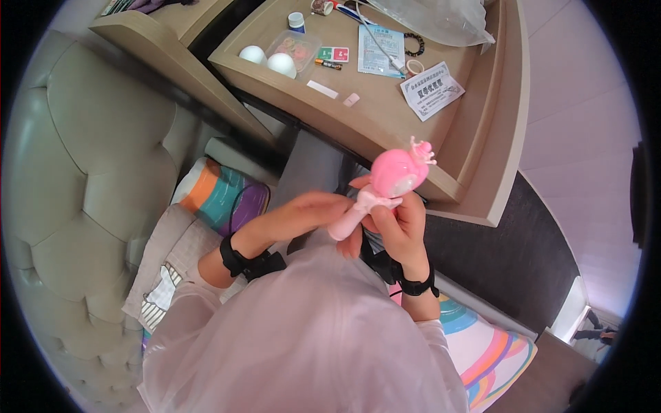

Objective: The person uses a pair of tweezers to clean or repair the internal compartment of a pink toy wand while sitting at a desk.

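Observation:
In front of my body I hold a pink toy wand with both hands. It has a round head topped by a small crown, a clear whitish patch on one side, a pale bow at its neck and a light pink handle pointing toward the lower left. My right hand grips it just under the head, the thumb lying near the bow. My left hand reaches in behind the handle and closes around it, with most of its fingers hidden by the wand.
An open wooden drawer lies ahead, holding two white balls, a clear box, a blue sachet, a printed slip and a plastic bag. A tufted headboard stands left; colourful bedding is lower right.

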